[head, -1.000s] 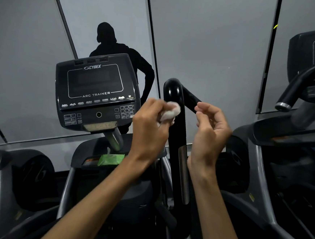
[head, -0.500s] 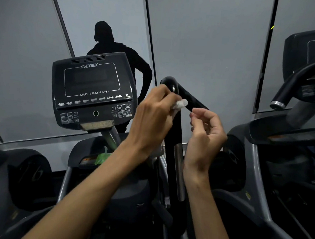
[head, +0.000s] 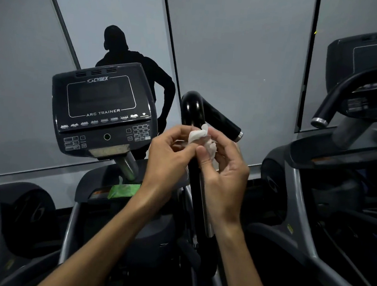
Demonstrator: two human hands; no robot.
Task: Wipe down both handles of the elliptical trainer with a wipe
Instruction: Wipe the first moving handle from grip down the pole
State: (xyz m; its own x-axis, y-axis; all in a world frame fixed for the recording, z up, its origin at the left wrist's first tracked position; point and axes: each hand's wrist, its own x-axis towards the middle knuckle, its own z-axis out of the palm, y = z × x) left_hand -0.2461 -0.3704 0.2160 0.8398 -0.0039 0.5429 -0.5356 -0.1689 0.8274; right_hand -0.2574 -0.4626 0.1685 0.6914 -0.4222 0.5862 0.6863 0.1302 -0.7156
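Both hands now meet in front of the glossy black curved handle (head: 193, 111) of the elliptical trainer: the left hand (head: 168, 154) and the right hand (head: 223, 166) pinch the crumpled white wipe (head: 202, 139) between their fingertips, just below the handle's bend. A second ago the left hand alone pressed the wipe against the handle while the right hovered apart with nothing in it; since then the wipe has come off the surface and passed between both, which suggests it is being refolded or handed over before more wiping. Beyond and left of the hands sits a green wipe packet (head: 124, 190), then the dark grey console (head: 102, 111). The other handle is not in view.
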